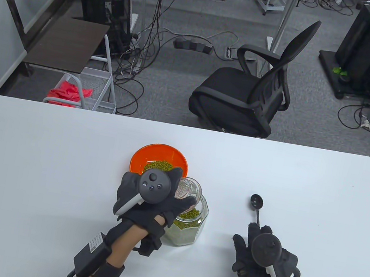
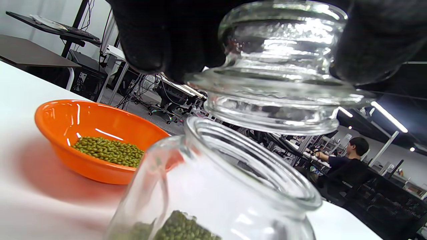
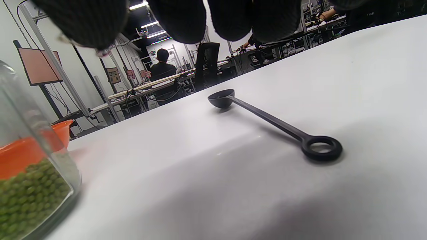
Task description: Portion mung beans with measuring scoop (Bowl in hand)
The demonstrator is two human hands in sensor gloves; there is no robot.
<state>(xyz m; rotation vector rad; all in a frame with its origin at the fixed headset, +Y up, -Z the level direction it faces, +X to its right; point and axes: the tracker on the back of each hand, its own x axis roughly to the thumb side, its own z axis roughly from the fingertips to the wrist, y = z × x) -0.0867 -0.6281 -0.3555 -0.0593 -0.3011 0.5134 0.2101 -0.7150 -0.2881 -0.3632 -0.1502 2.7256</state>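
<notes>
A: Left hand (image 1: 153,197)?
B: Curled round clear glass lid (image 2: 277,66), held just above open mouth of jar (image 2: 217,186). Faceted glass jar, partly filled with small green beans (image 2: 180,228).
A: Bowl (image 1: 159,161)?
B: Glossy orange, round, just beyond jar, on white table (image 1: 58,166); shallow heap of beans inside.
A: Right hand (image 1: 262,257)?
B: Resting near edge, right of jar, fingers (image 3: 176,18) loosely bent, gripping nothing. Matte black scoop (image 3: 273,121) flat on table just beyond fingertips: round cup far, ring handle near.
</notes>
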